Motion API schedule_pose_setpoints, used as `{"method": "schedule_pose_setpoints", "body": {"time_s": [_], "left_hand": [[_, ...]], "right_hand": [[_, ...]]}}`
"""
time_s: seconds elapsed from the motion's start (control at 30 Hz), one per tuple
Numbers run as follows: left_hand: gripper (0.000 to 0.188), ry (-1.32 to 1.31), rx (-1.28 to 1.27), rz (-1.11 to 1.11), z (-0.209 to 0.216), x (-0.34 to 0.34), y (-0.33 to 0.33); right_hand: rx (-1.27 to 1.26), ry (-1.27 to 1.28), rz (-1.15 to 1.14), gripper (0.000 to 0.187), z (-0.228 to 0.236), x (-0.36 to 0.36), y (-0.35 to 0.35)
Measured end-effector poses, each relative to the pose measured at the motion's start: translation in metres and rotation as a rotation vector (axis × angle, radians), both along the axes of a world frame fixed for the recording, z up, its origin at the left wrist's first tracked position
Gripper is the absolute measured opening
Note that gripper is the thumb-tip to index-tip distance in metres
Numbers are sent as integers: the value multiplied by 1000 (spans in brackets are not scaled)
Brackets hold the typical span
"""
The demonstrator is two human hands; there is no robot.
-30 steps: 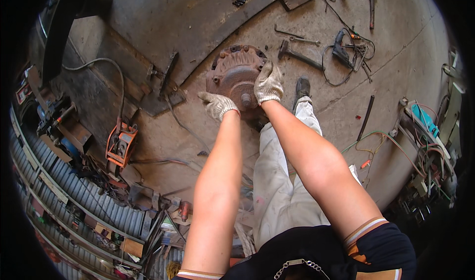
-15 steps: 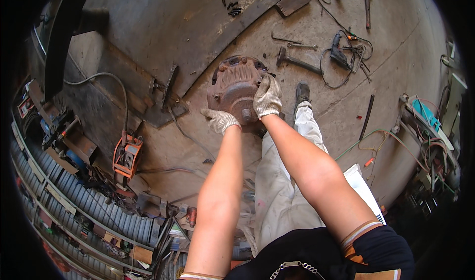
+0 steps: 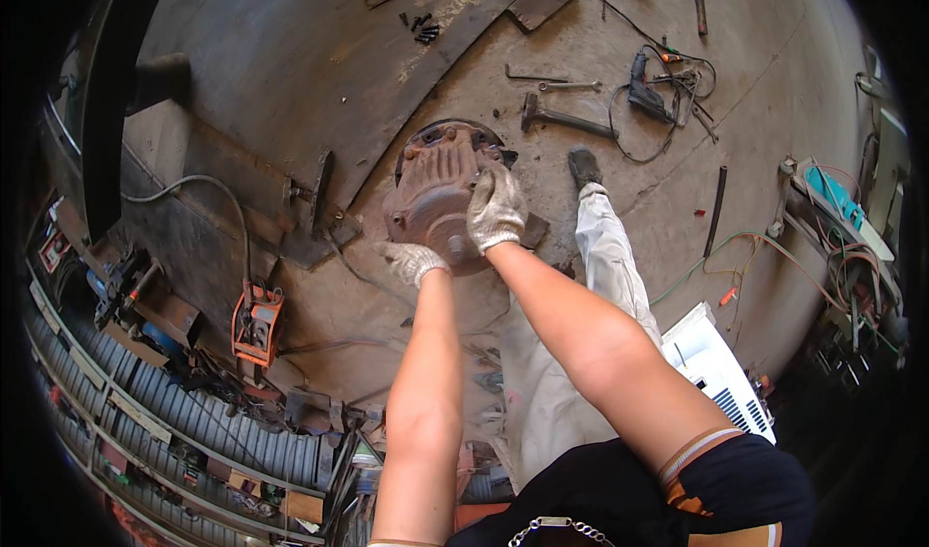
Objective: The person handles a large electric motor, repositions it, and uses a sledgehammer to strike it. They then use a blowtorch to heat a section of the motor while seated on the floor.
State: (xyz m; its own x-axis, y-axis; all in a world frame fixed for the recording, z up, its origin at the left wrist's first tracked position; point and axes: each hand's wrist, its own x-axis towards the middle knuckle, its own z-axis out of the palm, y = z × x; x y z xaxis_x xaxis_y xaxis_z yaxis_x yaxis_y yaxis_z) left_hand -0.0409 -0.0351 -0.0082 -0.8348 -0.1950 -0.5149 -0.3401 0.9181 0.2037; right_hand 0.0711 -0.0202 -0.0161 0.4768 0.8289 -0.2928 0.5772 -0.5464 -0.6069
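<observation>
A heavy, rusty cast-metal housing (image 3: 435, 194) with ribs, bolt heads and a round boss stands between my hands in the middle of the view. My left hand (image 3: 413, 262), in a pale knitted glove, grips its lower left edge, its fingertips hidden at the metal. On the right flank my right hand (image 3: 497, 208), in the same kind of glove, is wrapped over the casting, fingers bent against it. The housing leans, and I cannot tell whether its underside is off the floor.
Beyond my outstretched shoe (image 3: 584, 167) lie a hammer (image 3: 571, 120), a wrench (image 3: 571, 86) and a corded power drill (image 3: 646, 90). A steel plate (image 3: 319, 83) spans the floor at left. An orange machine (image 3: 257, 326) with a cable and a white vented casing (image 3: 721, 373) flank me.
Both hands and the housing have shifted left in view, and the housing sits at a slightly different tilt. The floor things also slid left and up as the view moved.
</observation>
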Motion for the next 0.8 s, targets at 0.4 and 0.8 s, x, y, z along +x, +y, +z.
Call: {"method": "schedule_pose_setpoints", "body": {"time_s": [0.4,0.8], "left_hand": [[77,69,91,-43,-25,-31,-31],[86,-167,319,-14,-18,-53,-31]], "right_hand": [[-123,125,95,41,8,10,2],[-565,382,276,47,-76,222,-62]]}}
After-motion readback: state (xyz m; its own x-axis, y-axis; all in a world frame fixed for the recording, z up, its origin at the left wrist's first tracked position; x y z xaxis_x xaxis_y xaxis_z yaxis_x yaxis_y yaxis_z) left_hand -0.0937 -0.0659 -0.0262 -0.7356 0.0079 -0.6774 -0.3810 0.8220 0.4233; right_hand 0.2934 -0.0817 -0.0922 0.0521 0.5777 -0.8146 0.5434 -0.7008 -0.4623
